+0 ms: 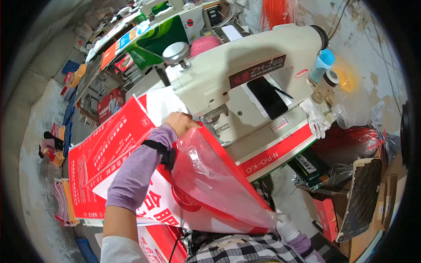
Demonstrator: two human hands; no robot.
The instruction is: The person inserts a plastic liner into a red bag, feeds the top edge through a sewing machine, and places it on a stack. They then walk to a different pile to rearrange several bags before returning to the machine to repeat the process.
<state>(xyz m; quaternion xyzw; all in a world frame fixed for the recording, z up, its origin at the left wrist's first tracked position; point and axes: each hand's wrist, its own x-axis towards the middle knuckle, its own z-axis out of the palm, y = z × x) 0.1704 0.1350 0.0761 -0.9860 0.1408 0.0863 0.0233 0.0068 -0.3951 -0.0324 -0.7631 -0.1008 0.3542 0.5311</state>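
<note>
A red and white printed sack [206, 221] with a clear plastic liner [197, 168] stretches across my lap. My left hand [180, 124], below a purple sleeve, is closed on the sack's upper edge beside the needle area of a cream sewing machine [206, 83]. At the sack's lower right corner, my right hand [285, 225] wears a white glove and appears closed on the edge; its fingers are partly hidden. More printed sacks [105, 162] lie in a pile under and left of my left forearm.
A black phone [267, 98] and a pen [283, 92] rest on the machine. A loose white glove [315, 119] hangs at its right end, near a jar [324, 87] and a blue container [323, 59]. Cardboard [362, 199] and a red box [325, 215] stand at the right.
</note>
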